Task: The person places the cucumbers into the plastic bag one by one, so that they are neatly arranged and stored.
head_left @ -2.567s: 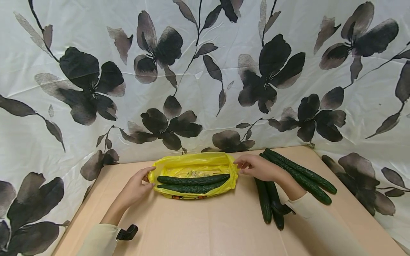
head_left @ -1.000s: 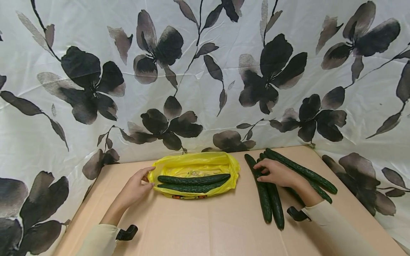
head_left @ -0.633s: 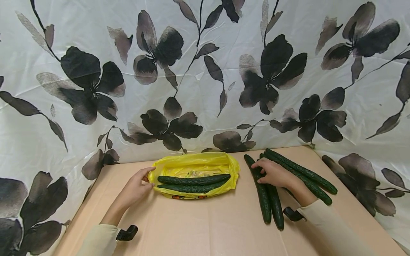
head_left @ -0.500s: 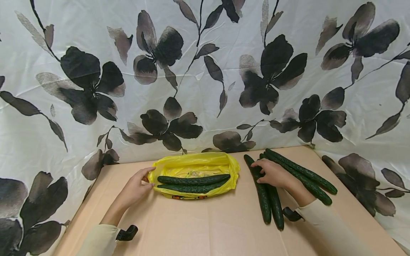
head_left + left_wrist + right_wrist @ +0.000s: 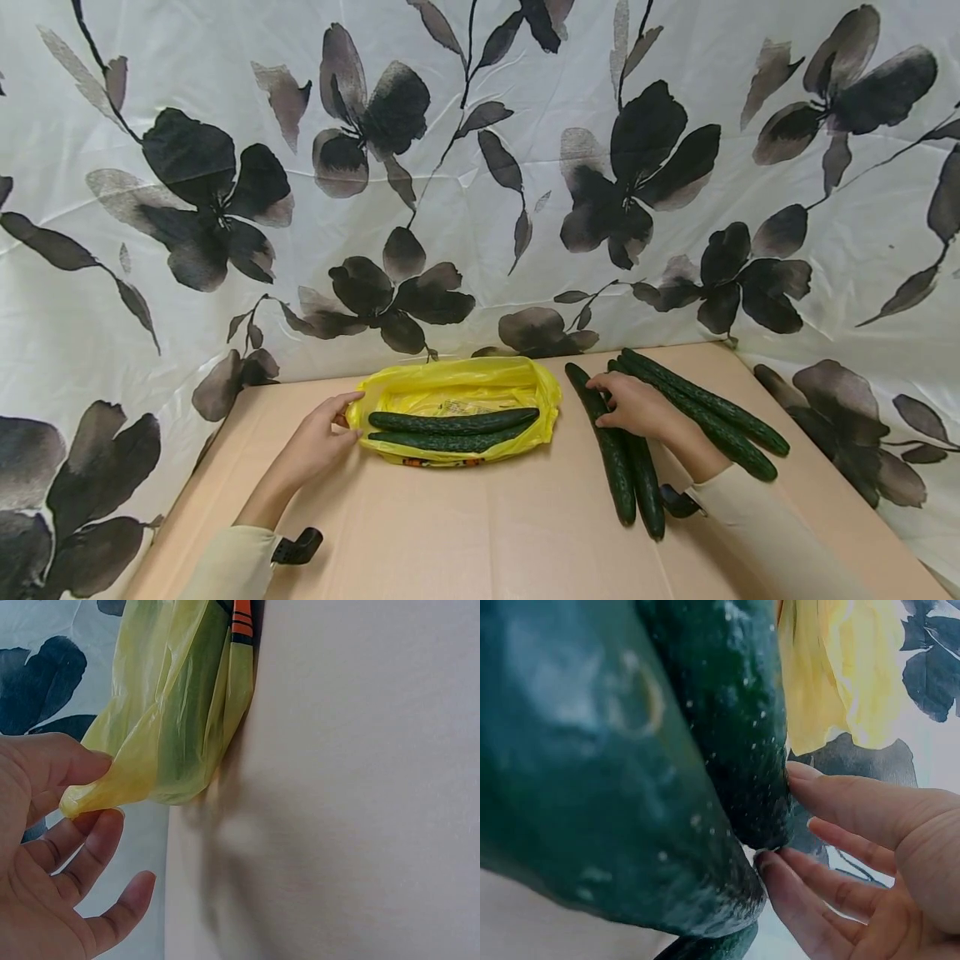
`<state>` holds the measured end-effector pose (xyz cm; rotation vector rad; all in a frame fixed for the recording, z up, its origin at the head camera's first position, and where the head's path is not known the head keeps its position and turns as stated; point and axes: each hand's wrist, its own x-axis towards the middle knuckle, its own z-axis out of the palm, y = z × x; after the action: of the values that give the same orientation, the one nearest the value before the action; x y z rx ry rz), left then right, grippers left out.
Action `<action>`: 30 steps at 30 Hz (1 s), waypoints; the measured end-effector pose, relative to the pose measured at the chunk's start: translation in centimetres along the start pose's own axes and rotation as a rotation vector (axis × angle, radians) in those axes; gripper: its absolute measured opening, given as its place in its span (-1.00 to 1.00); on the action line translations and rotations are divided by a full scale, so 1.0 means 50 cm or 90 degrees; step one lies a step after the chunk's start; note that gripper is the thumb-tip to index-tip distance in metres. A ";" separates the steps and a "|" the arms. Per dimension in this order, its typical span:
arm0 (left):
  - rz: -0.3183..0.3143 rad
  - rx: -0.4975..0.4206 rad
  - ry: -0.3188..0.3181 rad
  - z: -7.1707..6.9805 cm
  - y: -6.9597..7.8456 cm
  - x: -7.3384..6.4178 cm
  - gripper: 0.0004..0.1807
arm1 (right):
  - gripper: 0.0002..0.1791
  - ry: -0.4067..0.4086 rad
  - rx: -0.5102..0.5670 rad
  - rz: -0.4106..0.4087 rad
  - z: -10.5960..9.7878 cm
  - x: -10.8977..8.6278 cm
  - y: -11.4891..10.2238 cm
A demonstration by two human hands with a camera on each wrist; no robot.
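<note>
My left hand (image 5: 322,435) pinches the left end of a yellow plastic bag (image 5: 450,367), thumb on one side and fingers on the other in the left wrist view. The bag lies with its mouth spread, and two dark green cucumbers (image 5: 453,422) rest side by side in it. To the right of the bag, my right hand (image 5: 641,408) holds the leftmost loose cucumber (image 5: 617,475) near its far end, between thumb (image 5: 847,799) and fingers. A second cucumber (image 5: 647,487) lies alongside it, its far part hidden under the hand.
Two more long cucumbers (image 5: 723,406) lie slanting together at the right, behind the right forearm. A pale tan tabletop (image 5: 450,533) runs back to a white cloth (image 5: 480,217) with dark flowers. Black wrist devices (image 5: 298,546) sit on both forearms.
My right hand has left the bag's right edge and moved to the loose cucumbers. The leftmost cucumber's far end has shifted slightly left. My left hand keeps its place.
</note>
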<state>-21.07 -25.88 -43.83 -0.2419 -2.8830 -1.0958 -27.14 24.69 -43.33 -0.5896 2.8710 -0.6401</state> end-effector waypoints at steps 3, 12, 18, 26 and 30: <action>0.000 -0.001 -0.005 -0.003 -0.001 -0.002 -0.32 | -0.29 0.000 -0.017 -0.001 0.004 -0.002 -0.006; 0.010 -0.002 -0.010 -0.009 -0.005 -0.006 -0.32 | -0.31 -0.032 0.002 0.002 0.011 -0.006 -0.020; 0.010 -0.012 -0.011 -0.010 -0.007 -0.012 -0.33 | -0.40 -0.065 -0.025 -0.003 0.010 -0.012 -0.030; 0.010 -0.017 -0.020 -0.015 -0.009 -0.014 -0.34 | -0.33 -0.118 -0.064 -0.015 0.010 -0.023 -0.051; 0.013 -0.019 -0.017 -0.017 -0.010 -0.017 -0.34 | -0.30 -0.127 -0.051 0.001 0.016 -0.028 -0.052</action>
<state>-20.34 -26.92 -43.58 -0.2877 -2.8827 -1.1407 -24.81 22.79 -42.83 -0.6240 2.7191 -0.4404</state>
